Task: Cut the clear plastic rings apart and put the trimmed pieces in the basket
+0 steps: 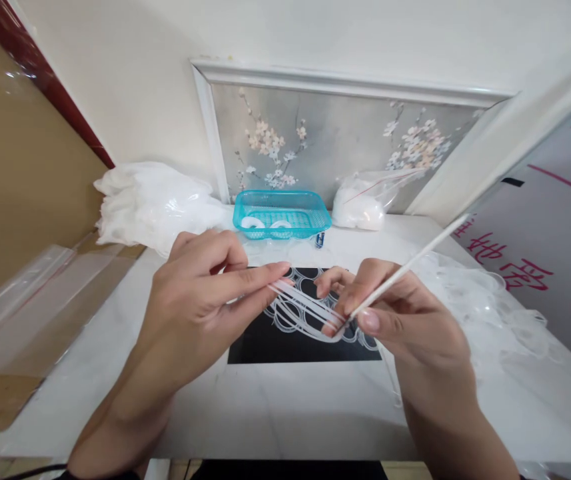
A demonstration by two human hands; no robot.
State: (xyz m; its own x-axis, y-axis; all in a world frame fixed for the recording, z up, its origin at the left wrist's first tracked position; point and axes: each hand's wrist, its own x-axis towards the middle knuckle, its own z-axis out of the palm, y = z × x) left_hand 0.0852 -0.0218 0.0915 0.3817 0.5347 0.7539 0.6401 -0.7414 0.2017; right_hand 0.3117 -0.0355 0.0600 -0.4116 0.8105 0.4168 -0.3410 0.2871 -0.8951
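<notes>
My left hand (200, 293) and my right hand (390, 310) are raised over a black square mat (285, 347) on a white table. Several clear elastic bands (305, 308) are stretched between the fingers of both hands. My left fingers are pinched together on one end of the bands. My right hand holds the other end and also grips a thin white stick (415, 263) that points up to the right. More clear rings (295, 320) lie on the mat beneath the hands.
A teal plastic basket (281, 212) with two white rings inside stands at the back. Beside it are a white bag (145, 203) on the left and a clear bag of white pieces (365, 203) on the right. A pile of clear rings (490, 300) lies at the right.
</notes>
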